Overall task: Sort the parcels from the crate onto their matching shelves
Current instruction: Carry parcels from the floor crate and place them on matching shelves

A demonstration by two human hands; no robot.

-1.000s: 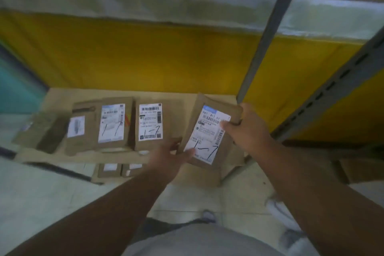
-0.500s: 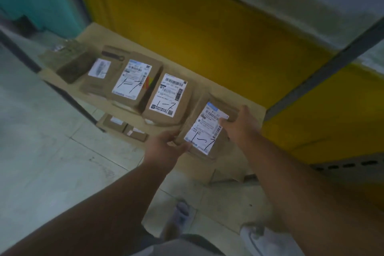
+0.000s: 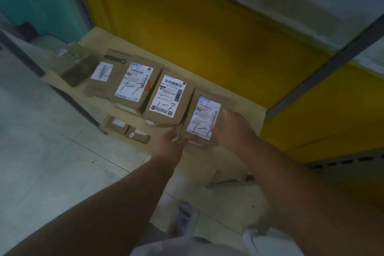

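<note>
- The parcel (image 3: 202,117) is now lying flat on the shelf (image 3: 247,108), no longer tilted up, just beside its neighbour (image 3: 168,100).
- The left hand (image 3: 169,145) is pinching its near corner.
- The right hand (image 3: 234,129) is gripping its right edge.

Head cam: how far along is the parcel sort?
Done: three labelled parcels lie in a row on the shelf board, two marked 1-7. In hand: left hand and right hand hold a fourth parcel at the row's right end. Left: the crate is out of view, so the remaining count can't be told.
</note>
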